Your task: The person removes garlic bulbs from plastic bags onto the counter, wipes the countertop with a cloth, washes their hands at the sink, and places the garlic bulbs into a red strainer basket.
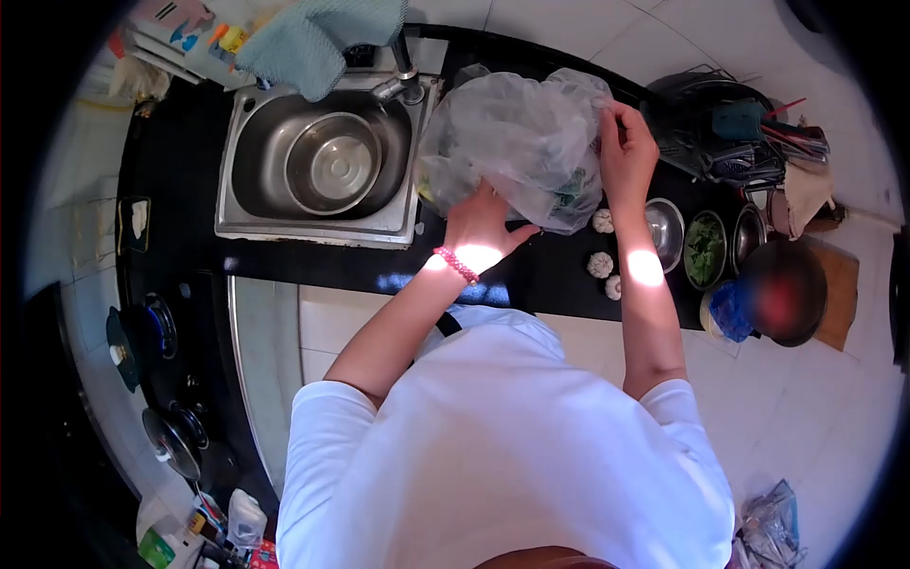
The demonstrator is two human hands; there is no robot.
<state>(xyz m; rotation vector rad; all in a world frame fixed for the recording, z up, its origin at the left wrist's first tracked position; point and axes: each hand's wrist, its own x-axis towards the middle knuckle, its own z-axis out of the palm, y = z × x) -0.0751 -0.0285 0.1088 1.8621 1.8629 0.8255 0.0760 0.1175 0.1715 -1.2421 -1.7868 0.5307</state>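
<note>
A clear, crumpled plastic bag (517, 123) lies on the black counter right of the sink, with something green showing through its lower right side. My right hand (629, 147) pinches the bag's upper right edge between thumb and fingers. At the bag's near side is my left hand (477, 228), its thumb stretched out to the right. The left fingers disappear into or under the plastic, so their grip is hidden. Several garlic bulbs (600, 265) sit on the counter by my right forearm. Beside them stands a steel bowl (666, 237).
Inside the sink (227, 213) rests a metal basin (334, 163), below a faucet (406, 85) and a hanging cloth (308, 47). Rightward are a bowl of green leaves (704, 248), a dark pan (801, 294) and a utensil rack (749, 156). A stove (161, 327) is at left.
</note>
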